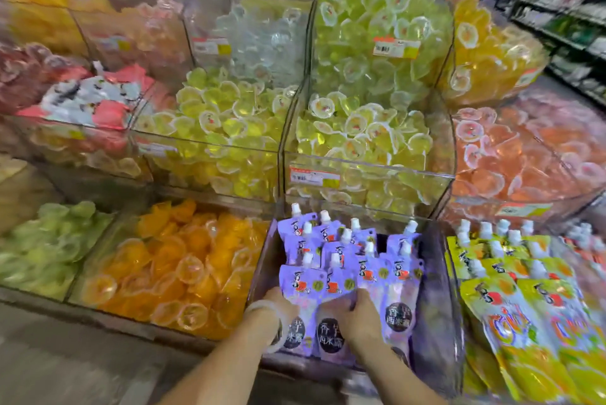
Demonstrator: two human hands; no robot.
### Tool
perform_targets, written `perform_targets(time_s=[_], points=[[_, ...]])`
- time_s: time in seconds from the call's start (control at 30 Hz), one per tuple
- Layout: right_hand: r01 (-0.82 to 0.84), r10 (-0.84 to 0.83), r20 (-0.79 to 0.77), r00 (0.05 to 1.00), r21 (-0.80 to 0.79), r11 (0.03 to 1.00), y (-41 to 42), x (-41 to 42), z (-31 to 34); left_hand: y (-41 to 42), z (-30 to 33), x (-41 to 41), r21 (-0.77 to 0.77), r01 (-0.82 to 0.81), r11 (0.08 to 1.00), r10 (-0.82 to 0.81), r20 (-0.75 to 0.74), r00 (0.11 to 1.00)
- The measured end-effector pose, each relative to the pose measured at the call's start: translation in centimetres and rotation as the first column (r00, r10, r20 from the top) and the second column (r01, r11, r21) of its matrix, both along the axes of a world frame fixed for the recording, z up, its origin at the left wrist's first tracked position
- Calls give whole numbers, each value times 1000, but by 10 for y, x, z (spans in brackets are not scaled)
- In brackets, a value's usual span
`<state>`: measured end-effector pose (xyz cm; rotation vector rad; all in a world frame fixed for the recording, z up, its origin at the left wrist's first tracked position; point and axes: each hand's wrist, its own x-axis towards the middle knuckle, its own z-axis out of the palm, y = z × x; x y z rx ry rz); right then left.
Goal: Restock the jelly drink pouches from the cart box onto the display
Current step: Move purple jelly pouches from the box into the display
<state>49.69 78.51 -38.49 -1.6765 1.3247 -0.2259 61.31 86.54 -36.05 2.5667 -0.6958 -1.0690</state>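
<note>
Two bare hands are seen in the lower centre of the frame, both reaching into a clear display bin (436,322) filled with purple jelly drink pouches (360,260). The left hand (278,304), with a pale bracelet (262,308) at the wrist, is laid against the left edge of the front purple pouch (303,293); its fingers are tucked behind that pouch and cannot be told apart, so how far they are spread cannot be told. The right hand (354,316) is placed on the front row of pouches, its fingers (359,298) curled over and pressed into the lower part of a pouch in the middle of the row, apparently gripping it.

The purple pouches are stood upright in rows, white caps pointed toward the top of the frame, and the bin is nearly filled by them. Just beside it, at the lower right of the frame, yellow pouches (511,322) with white caps are stacked in a neighbouring bin.

To the left of the purple pouches, orange jelly cups (183,270) are heaped in a bin, and green jelly cups (49,240) are held further left. Across the middle of the frame, yellow-green jelly cups (367,103) are piled in clear bins, with price labels (314,177) fixed to the front walls. Store shelves (564,11) are visible at the upper right, blurred.
</note>
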Motion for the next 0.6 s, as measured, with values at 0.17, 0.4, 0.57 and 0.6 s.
perform_targets(time_s=[0.17,0.4,0.57,0.6], points=[[-163,100,-282,954,-209,964,0,-3,8,-3,-7,-4,61,36,997,-40,63,997],[-438,191,-461,867,-522,731,6,-15,9,-5,-10,-10,81,176,981,-193,305,933],[-652,344,-607,716,-407,639,5,-11,15,-8,-3,-14,193,332,923,-379,323,867],[-664,363,-615,700,-374,647,3,-12,15,-7,1,-14,199,348,916,-395,301,868]])
